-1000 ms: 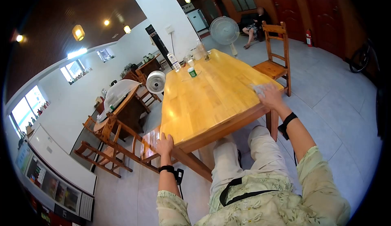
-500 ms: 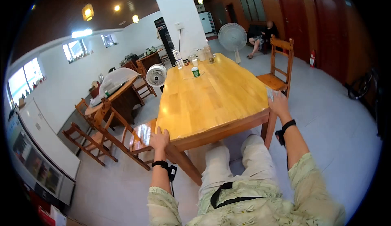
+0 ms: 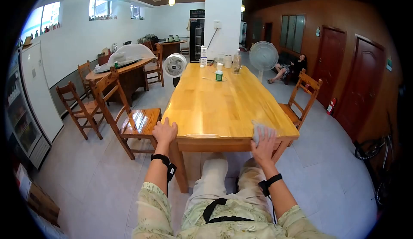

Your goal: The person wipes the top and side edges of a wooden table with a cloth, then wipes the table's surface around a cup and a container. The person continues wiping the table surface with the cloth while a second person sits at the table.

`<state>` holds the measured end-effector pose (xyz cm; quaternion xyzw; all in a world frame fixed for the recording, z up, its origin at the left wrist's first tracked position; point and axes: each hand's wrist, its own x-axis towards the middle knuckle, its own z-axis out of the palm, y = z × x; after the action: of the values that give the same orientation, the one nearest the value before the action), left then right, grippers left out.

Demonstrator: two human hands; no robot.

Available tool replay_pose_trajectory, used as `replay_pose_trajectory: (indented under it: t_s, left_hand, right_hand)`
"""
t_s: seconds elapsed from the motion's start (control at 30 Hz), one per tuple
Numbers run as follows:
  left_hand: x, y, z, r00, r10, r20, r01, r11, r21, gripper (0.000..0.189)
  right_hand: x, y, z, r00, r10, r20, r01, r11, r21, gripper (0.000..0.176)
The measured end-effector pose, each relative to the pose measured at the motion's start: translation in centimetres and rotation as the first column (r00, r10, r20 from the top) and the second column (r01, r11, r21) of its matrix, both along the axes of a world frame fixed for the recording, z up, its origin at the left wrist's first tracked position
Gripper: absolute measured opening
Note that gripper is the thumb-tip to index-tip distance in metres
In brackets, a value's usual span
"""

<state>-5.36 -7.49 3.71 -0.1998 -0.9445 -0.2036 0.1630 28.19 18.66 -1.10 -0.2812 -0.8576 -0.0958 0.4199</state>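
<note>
My right hand (image 3: 263, 148) presses a crumpled grey cloth (image 3: 259, 132) against the near edge of the wooden table (image 3: 211, 110), right of the middle. Its fingers curl over the cloth and hide part of it. At the table's near left corner rests my left hand (image 3: 165, 131), with its fingers apart and no object in it. Toward the far end of the tabletop stand a green and white cup (image 3: 219, 76), a white carton (image 3: 203, 56) and a clear bottle (image 3: 237, 61).
A wooden chair (image 3: 140, 122) stands close on the left, another chair (image 3: 303, 93) on the right. Beyond the table are a white fan (image 3: 175, 65) and a larger fan (image 3: 263, 56). A person (image 3: 294, 68) sits at the back right. A bicycle (image 3: 374, 146) leans at the right.
My right hand has moved left with the cloth, from the right corner to the near edge. My left hand stays at the left corner. The camera view has levelled and turned.
</note>
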Motion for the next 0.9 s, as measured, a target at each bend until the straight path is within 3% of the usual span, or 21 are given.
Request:
replay_pose_trajectory:
  t_s: [0.27, 0.43, 0.53, 0.9]
  left_hand:
    - [0.2, -0.2, -0.3, 1.000, 0.003, -0.031, -0.001, 0.999, 0.051, 0.060]
    - [0.0, 0.0, -0.4, 1.000, 0.013, -0.011, -0.012, 0.999, 0.051, 0.061]
    - [-0.1, -0.3, -0.4, 1.000, 0.013, -0.010, -0.013, 0.998, 0.054, 0.061]
    - [0.1, -0.5, 0.5, 1.000, -0.009, 0.029, 0.006, 0.994, 0.109, 0.060]
  right_hand:
    - [-7.9, -7.4, 2.7, 0.934, 0.329, 0.138, -0.331, 0.944, -0.009, 0.071]
    - [-13.2, -10.2, 3.1, 0.796, 0.527, 0.297, -0.563, 0.825, 0.047, 0.061]
    - [-16.7, -12.3, 3.5, 0.714, 0.637, 0.292, -0.671, 0.741, 0.026, 0.062]
    - [-18.8, -15.7, 5.8, 0.792, 0.578, 0.198, -0.595, 0.803, 0.037, 0.065]
